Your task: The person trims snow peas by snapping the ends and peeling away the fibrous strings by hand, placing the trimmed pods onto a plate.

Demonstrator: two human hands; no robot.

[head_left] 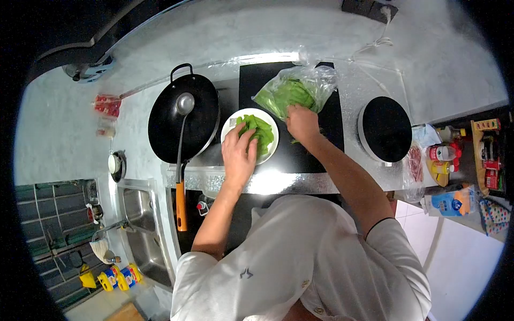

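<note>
A white plate (275, 144) with green leafy vegetables (259, 132) on it rests on the black cooktop (316, 158). My left hand (239, 155) is over the plate's left side, fingers apart and touching the leaves. Behind and to the right lies a clear plastic bag (324, 80) holding more green leaves (296, 92). At the bag's near side, my right hand (303, 123) has its fingers curled in against these leaves; the fingertips are partly hidden.
Left of the plate is a black wok (163, 120) with a ladle (185, 104) in it, its orange handle over the counter edge. A sink (142, 214) lies further left. At right are a round black hotplate (384, 128), a bag of meat (415, 166) and condiment bottles (441, 153).
</note>
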